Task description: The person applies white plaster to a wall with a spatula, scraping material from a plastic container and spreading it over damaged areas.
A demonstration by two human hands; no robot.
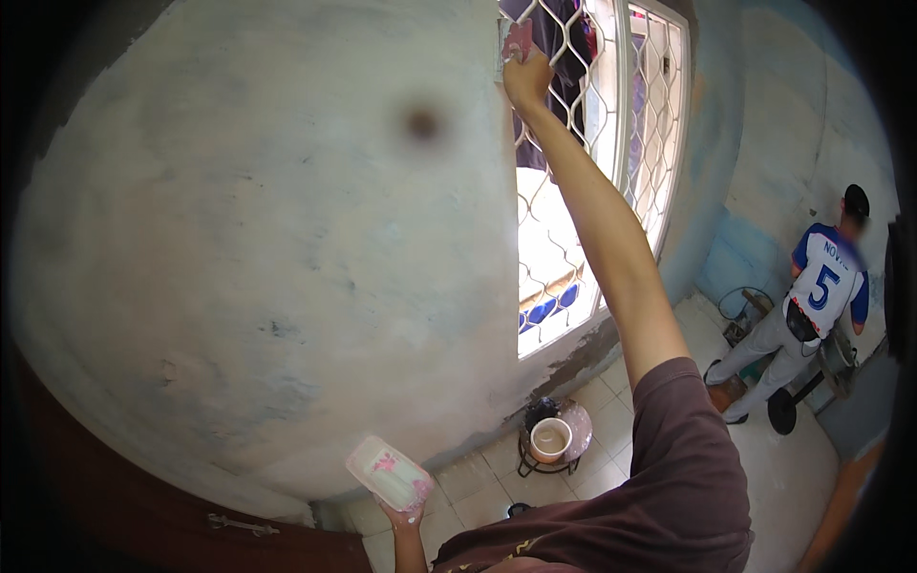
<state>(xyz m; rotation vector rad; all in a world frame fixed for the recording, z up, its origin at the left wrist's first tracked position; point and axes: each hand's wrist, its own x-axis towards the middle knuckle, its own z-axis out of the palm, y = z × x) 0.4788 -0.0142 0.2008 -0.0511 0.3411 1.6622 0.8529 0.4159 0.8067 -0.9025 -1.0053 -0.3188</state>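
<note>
My right arm reaches far up to the window's left edge. There my right hand (527, 80) is closed round a flat pink scraper (518, 40), which is against the wall edge beside the window grille (554, 215). Low down, my left hand (403, 517) grips a pale rectangular plastic tray (368, 460) from its near end. Pink smears and whitish paste lie in the tray. The wall (287, 239) in front of me is coated in patchy white and grey-blue, with darker marks.
A round stool (578, 425) with a white bucket (551, 438) and a black bag (542, 409) stands on the tiled floor below the window. At the right, another person (821, 286) faces the far wall. A reddish-brown door (172, 497) with a bolt is at lower left.
</note>
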